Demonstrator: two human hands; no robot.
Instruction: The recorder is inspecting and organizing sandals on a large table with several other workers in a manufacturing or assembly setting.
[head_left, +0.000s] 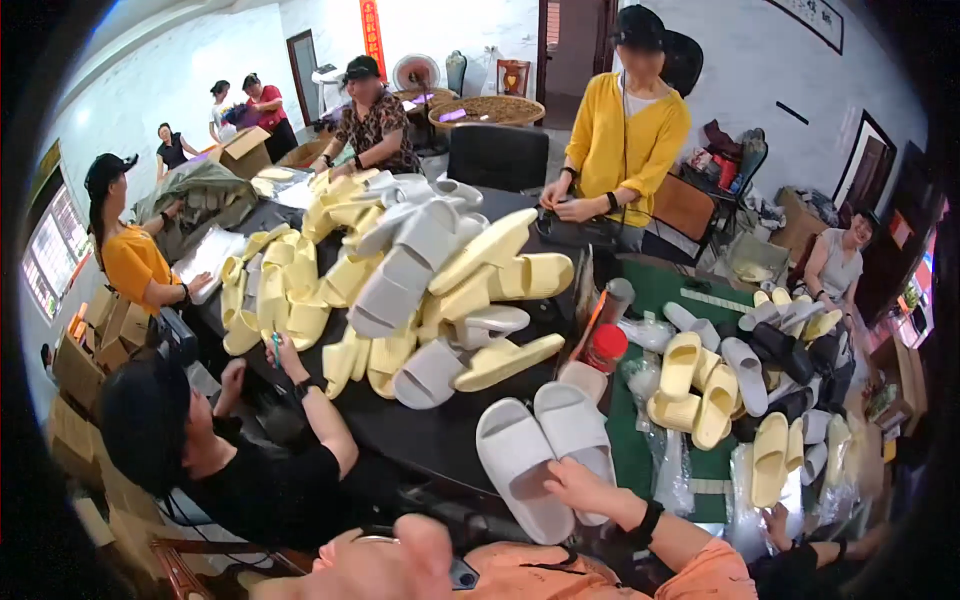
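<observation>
My right hand is closed on a pair of light grey slide slippers, its fingers at the inner edges of the straps. The left slipper and the right slipper lie side by side, soles down and toes away from me, near the front edge of the black table. My left hand is at the lower edge of the view, close to my orange shirt and away from the slippers. It is smeared by motion, so its fingers cannot be read. Beyond the pair rises a heap of yellow and grey slippers.
A red-lidded jar stands right of the heap. The green tabletop carries more slippers and clear plastic bags. A person in black sits at my left; others work around the table. Cardboard boxes stack at far left.
</observation>
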